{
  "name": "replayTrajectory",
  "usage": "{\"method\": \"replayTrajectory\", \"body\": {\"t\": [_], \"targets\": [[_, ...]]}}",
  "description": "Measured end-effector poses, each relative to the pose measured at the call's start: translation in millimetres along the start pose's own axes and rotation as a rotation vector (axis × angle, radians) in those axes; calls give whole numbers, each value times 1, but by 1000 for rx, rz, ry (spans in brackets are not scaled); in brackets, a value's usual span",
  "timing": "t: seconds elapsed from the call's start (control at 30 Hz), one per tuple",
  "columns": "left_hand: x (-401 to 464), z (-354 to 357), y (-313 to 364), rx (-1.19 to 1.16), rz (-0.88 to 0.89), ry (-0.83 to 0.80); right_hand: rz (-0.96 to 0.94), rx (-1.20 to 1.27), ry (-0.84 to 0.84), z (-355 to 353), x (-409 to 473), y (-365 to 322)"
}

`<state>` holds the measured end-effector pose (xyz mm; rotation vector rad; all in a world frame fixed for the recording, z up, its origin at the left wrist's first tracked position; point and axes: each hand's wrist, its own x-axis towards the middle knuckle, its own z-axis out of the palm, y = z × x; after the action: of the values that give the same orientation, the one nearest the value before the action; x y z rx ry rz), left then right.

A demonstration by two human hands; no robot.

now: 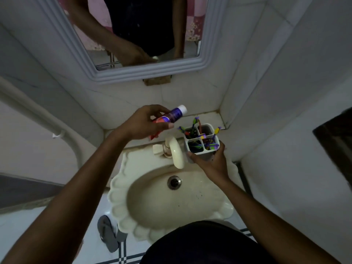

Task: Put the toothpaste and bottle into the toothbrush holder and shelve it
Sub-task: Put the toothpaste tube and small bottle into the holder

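My left hand [147, 123] grips two things together above the tap: a purple bottle [176, 114] with a white cap pointing up and right, and a red toothpaste tube [155, 135] whose end sticks out below my fingers. My right hand [210, 161] holds a white toothbrush holder [202, 142] from underneath, just right of the tap. The holder has four compartments with several colourful toothbrushes in them; the far right compartment looks free of brushes. The bottle's cap is a short way left of and above the holder.
A cream scalloped sink [171, 199] lies below my hands, with its cream tap [176, 151] between them. A tiled ledge [209, 117] runs behind the sink in the wall corner. A framed mirror [137, 35] hangs above. A flip-flop [107, 233] lies on the floor.
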<state>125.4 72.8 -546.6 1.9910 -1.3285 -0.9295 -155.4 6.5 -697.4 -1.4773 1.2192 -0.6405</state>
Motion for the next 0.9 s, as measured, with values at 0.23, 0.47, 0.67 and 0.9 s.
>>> {"method": "replayTrajectory", "body": {"t": [0.23,0.47,0.67,0.9], "targets": [[5,42,50,461,164,7,-6,14,-49,-10,3,0],[11,62,64,670,153,-14,-8,-2,-73,-14,9,6],[19,76,70,638,200,28,-19,-1,-71,-12,11,7],[17,76,36,379,164,91,-13,-9,-89,-8,10,8]]}}
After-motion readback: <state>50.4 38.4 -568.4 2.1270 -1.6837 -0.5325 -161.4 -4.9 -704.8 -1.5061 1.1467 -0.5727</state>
